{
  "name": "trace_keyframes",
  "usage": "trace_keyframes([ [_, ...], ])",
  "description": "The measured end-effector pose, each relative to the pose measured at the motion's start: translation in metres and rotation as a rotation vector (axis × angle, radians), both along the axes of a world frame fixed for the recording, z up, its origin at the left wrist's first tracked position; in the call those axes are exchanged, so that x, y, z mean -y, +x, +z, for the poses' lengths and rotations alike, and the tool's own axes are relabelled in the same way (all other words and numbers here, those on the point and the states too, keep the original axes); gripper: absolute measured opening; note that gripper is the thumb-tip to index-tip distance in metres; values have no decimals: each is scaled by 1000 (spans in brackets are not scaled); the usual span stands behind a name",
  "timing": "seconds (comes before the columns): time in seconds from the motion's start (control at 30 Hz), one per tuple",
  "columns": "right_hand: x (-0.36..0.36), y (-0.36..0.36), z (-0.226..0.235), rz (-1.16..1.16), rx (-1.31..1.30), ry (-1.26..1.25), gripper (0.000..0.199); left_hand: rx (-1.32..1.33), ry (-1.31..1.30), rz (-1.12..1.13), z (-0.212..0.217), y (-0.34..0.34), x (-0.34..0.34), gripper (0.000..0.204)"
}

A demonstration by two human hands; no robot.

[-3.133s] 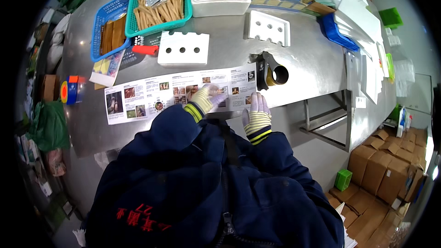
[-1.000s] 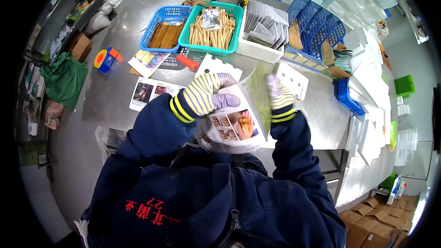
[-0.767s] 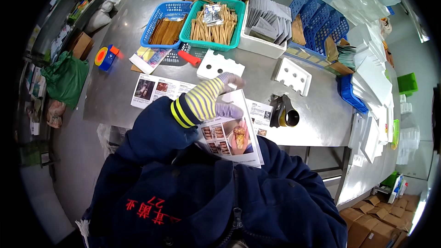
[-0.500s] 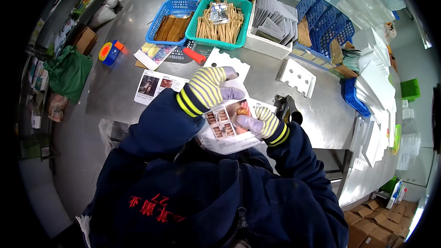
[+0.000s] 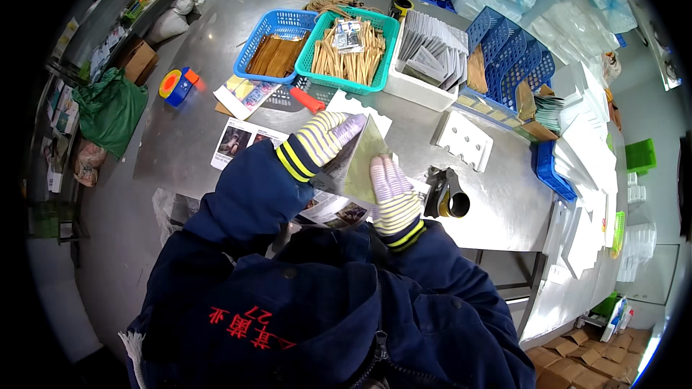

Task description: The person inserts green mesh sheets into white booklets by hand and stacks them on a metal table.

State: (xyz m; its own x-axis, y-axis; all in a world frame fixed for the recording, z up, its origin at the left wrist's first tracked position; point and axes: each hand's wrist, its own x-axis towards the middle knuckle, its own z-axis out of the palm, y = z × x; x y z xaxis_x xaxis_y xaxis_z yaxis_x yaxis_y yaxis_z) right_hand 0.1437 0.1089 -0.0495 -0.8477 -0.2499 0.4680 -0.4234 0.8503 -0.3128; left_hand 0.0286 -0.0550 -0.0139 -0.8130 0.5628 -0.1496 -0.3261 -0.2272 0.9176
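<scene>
Nearest the lower edge of the frame, dark blue jacket sleeves [image 5: 245, 202] rise toward the middle, where a printed leaflet [image 5: 360, 162] is held up above the steel table [image 5: 497, 202]. The left hand [image 5: 324, 137], gloved in yellow and lilac stripes, is curled over the leaflet's upper left edge, its fingers closed on the paper. The right hand [image 5: 389, 187], gloved alike, is laid flat against the raised panel, fingers together and pointing up, pressing rather than gripping.

The fold appears to be half made. For a clean result, the edges should be aligned before any crease is pressed, and the flat palm should be drawn along the fold in one pass while the upper corner is kept pinned.

Just right of the hands, a black tape dispenser [image 5: 447, 194] lies on the table, and beyond it a white block with holes [image 5: 465, 140]. At centre left, a second printed sheet [image 5: 238, 140] lies flat. Farther up, a green basket of pale sticks [image 5: 349, 54], a blue basket of brown strips [image 5: 274, 50] and a white bin of grey packets [image 5: 429, 61] are ranged along the far side.
</scene>
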Motion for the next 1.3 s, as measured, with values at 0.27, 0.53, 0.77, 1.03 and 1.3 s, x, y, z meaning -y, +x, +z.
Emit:
trace_keyframes([
  [0.27, -5, -29, 15, -72, -33, -325, 42, -683, -501, -30, -14, -14, 18, 27],
  [0.53, -58, -40, 5, -181, 453, -1158, 37, -317, -324, -338, 17, 14, 20, 44],
  [0.77, 9, 16, -28, 354, 1604, -1991, 50, -815, -436, -50, 18, 24, 9, 70],
  [1.03, -6, -16, 27, 595, 1478, -1972, 50, -391, -459, -294, 12, 9, 23, 40],
  [1.3, -56, -16, 24, 196, 1077, -1018, 32, -168, -401, -279, 1, -3, 35, 36],
])
